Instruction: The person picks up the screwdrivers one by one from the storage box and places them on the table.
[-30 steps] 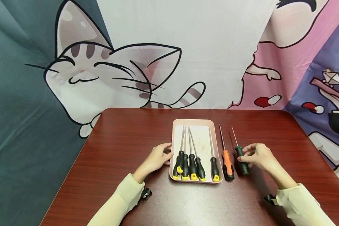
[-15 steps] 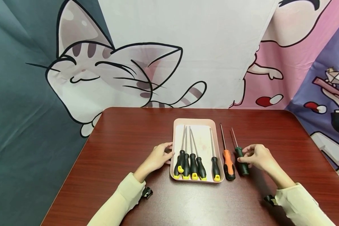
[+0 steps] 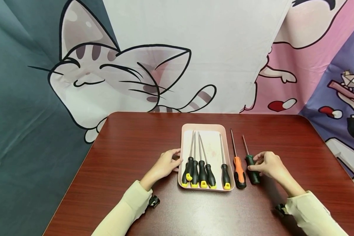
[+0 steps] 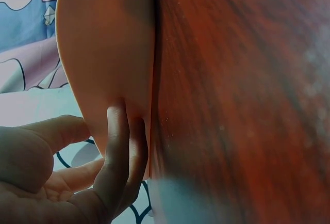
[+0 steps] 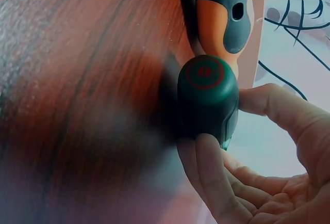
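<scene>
My right hand [image 3: 266, 165] pinches the dark green handle of a screwdriver [image 3: 252, 170] between thumb and fingers, low at the table to the right. In the right wrist view the green screwdriver's butt end [image 5: 203, 79] shows a red ring. Just left of it lies an orange and black screwdriver [image 3: 239, 170], shaft pointing away from me. My left hand [image 3: 164, 164] holds the left side of a pale pink tray [image 3: 203, 127]; its thumb is at the rim and fingers press the outer wall [image 4: 105, 48].
Inside the tray lie several black screwdrivers [image 3: 201, 170] with yellow ends, bunched at the left, and one black screwdriver [image 3: 225, 175] apart at the right. All stand on a reddish-brown wooden table [image 3: 141, 131]. A cartoon-printed cloth [image 3: 218, 52] hangs behind it.
The green screwdriver has come slightly down and toward me with my right hand; its shaft tip is now closer to its shadow. My left hand and the tray have stayed put.
</scene>
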Demonstrator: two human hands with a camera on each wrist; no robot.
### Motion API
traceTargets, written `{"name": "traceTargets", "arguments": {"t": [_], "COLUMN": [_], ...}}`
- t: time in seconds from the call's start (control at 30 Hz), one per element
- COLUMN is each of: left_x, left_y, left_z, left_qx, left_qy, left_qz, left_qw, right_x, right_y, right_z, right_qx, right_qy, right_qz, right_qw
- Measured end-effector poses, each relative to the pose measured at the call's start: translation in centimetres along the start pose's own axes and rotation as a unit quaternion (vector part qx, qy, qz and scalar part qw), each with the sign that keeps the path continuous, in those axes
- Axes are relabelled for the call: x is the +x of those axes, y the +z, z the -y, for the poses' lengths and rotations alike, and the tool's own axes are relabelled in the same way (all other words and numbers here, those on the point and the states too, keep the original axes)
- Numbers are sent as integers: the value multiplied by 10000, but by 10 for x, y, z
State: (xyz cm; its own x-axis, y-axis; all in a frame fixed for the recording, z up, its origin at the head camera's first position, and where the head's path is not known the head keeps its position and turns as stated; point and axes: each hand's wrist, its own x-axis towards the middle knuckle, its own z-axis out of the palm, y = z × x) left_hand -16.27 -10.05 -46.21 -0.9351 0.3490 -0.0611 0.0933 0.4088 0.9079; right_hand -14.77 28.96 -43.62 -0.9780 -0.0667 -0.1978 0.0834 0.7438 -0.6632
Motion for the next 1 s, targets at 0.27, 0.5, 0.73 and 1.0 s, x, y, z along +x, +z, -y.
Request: {"name": "traceTargets", "arguments": {"t": [0.27,0.5,0.73,1.0], "left_x": [1,1,1,2], "left_y": [1,0,1,1], "left_z": [1,1,2,2], "left_qx": [12,36,-52,-79], "left_qy": [53,40,16,13], "left_qz": [-18,-32,-25,-28], "left_qw": [10000,10000,10000,10000], "right_x": [0,1,1,1], "right_y": [2,3,4,1], "right_z": [0,-1,-1,0], "right_qx": [23,-59,-238,-440], "right_qy": [5,-85,-220,-184], "right_qz": [-26,16,2,-68], "right_qw": [10000,9999,9995,9988]}}
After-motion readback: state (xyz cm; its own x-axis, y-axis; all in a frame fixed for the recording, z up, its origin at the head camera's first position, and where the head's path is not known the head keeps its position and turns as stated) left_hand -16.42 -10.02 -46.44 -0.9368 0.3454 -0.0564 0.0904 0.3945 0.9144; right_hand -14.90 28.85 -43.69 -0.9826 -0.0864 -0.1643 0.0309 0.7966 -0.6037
